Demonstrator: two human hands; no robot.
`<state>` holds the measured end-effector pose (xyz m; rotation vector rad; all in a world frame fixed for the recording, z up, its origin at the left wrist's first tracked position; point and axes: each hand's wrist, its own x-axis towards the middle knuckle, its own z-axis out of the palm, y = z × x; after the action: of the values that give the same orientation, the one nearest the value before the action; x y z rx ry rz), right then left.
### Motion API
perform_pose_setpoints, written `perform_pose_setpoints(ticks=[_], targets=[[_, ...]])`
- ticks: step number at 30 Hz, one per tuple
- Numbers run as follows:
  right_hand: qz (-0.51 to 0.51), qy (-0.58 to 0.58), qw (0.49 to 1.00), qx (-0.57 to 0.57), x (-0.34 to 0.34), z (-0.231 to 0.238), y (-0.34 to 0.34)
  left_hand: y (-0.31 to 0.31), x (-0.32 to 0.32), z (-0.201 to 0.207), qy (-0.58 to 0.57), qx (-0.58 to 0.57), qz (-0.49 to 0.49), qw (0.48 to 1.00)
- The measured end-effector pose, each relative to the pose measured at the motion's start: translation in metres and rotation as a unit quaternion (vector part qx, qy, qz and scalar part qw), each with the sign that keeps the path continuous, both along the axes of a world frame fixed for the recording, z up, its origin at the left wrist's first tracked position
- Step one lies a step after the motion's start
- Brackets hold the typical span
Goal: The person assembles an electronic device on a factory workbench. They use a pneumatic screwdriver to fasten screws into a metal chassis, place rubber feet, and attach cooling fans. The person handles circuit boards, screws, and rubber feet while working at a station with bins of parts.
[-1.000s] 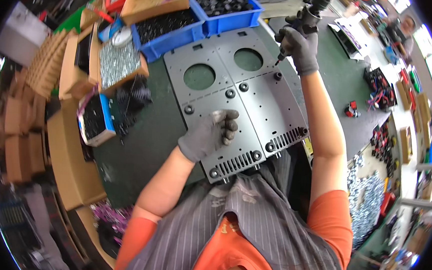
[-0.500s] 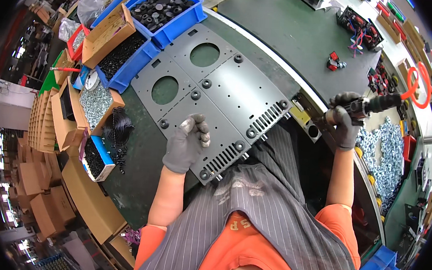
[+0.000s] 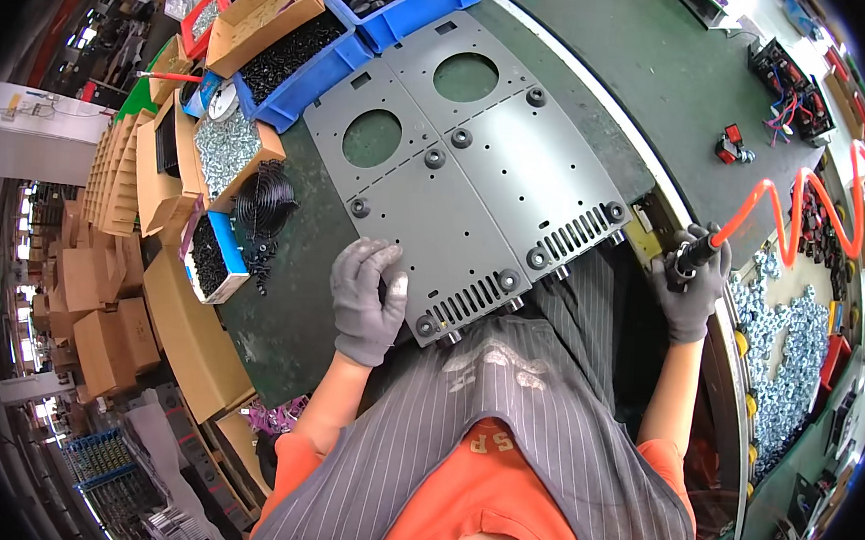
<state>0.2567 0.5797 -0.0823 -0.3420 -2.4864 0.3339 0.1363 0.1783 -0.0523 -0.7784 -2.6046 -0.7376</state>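
Two dark grey metal panels [image 3: 414,196] lie side by side on the green bench in front of me. Each has a large round hole, a row of slots at the near end and black round feet [image 3: 434,159]. My left hand [image 3: 366,301] is at the left panel's near left edge, fingers loosely curved and thumb apart, with nothing visible in it. Off to the right of the panels, my right hand [image 3: 692,288] grips a black air screwdriver [image 3: 696,254]. An orange coiled hose [image 3: 796,210] runs from its top. The tool's tip is hidden by the hand. Both hands wear grey gloves.
Blue bins [image 3: 299,95] of small black parts stand at the far left. Nearer are a cardboard box of silver screws [image 3: 228,150] and a black wire fan guard [image 3: 265,201]. A pale rail [image 3: 605,96] borders the bench; many bluish metal parts [image 3: 792,370] lie at the right.
My left hand's fingers have loosened and spread from a tighter curl. My right hand has swung the screwdriver from lying nearly level to a steeper tilt. The whole view has shifted.
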Motion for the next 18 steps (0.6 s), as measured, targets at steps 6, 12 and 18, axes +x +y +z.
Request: perform_pose_setpoints(ticks=[6, 12, 18], targets=[[0.034, 0.243, 0.964, -0.106, -0.019, 0.059, -0.032, -0.001, -0.003, -0.004, -0.028, 0.019, 0.002, 0.999], [0.190, 0.085, 0.978, 0.005, -0.143, 0.104, -0.083, -0.003, -0.005, 0.001, -0.035, 0.046, -0.012, 0.998], [0.132, -0.323, 0.936, -0.047, -0.288, 0.072, -0.193, -0.007, -0.005, 0.000, -0.039, 0.048, -0.014, 0.998]])
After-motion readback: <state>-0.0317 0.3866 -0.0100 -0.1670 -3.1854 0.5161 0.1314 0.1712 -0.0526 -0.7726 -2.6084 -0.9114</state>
